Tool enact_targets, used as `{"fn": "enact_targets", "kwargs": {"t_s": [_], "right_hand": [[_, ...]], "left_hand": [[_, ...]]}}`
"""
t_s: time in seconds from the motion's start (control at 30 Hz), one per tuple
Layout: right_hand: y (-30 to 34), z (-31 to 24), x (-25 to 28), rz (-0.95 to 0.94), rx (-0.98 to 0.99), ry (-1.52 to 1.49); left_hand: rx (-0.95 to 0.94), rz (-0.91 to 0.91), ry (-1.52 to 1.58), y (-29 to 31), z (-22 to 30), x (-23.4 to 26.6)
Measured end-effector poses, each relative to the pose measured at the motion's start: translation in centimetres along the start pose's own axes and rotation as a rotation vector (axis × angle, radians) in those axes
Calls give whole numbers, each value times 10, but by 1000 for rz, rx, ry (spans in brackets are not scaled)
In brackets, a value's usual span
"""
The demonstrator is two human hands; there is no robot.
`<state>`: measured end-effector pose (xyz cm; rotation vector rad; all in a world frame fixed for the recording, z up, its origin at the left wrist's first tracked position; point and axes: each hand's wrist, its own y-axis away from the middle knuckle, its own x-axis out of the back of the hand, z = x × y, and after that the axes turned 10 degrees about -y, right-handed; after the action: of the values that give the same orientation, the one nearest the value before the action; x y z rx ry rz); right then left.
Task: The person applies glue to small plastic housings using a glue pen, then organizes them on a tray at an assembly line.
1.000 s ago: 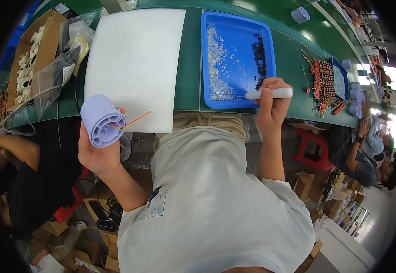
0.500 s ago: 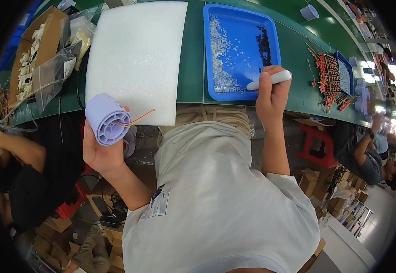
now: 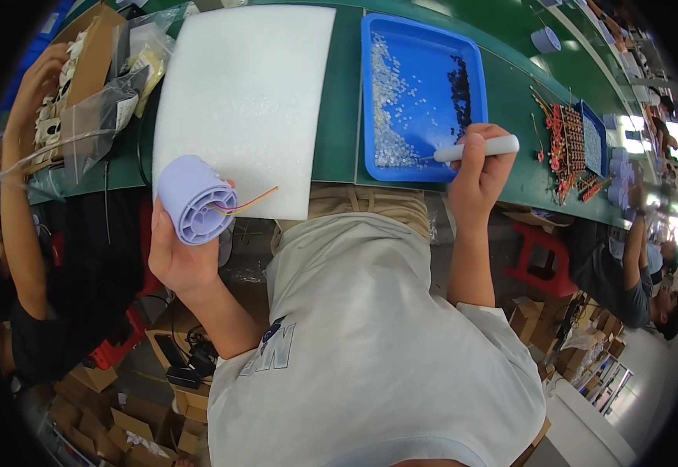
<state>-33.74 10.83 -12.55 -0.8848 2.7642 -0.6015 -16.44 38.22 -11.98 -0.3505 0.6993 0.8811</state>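
Gripping a lilac plastic cylinder (image 3: 191, 183), the L hand (image 3: 183, 261) is curled round its side, thumb on one flank, fingertips just showing on the other. Cyl. is tilted, spoked end turned down & twd the wearer, over the near L part of a white foam sheet (image 3: 242, 93); can't tell if it touches the sheet. Thin red & yellow wires (image 3: 257, 201) stick out of the spoked end, pointing R.

R hand (image 3: 479, 167) is pinching a white pen-like tool (image 3: 491, 147) b/w thumb & fingers, over the near R corner of a blue tray (image 3: 421, 78). Tool lies approx. level, thin tip pointing L at the near end of the clear bits (image 3: 389, 132); too small to tell if it touches one. Clear bits are heaped along the tray's L side, some strewn twd the middle; black bits (image 3: 460, 93) run in a strip along the R side.

Sheet & tray sit side by side on a green counter (image 3: 340, 117), gap b/w them. Far L: cardboard box (image 3: 94, 62) w/ white parts, plastic bags (image 3: 94, 128) next to it, a co-worker's hand (image 3: 39, 78) at the box. R of tray: boards w/ red-orange wires (image 3: 569, 144), beside a smaller blue tray (image 3: 593, 144).
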Motion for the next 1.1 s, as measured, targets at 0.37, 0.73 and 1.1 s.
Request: {"fn": "enact_targets", "kwargs": {"t_s": [0.37, 0.73, 1.1], "right_hand": [[-13, -14, -106, -255, 125, -244], [-20, -20, -108, -260, -57, -436], [-15, -57, -68, -177, 186, -525]], "left_hand": [[-68, -4, -45, 11, 6, 5], [-288, 233, -258, 11, 4, -37], [21, 69, -49, -23, -36, -94]]}}
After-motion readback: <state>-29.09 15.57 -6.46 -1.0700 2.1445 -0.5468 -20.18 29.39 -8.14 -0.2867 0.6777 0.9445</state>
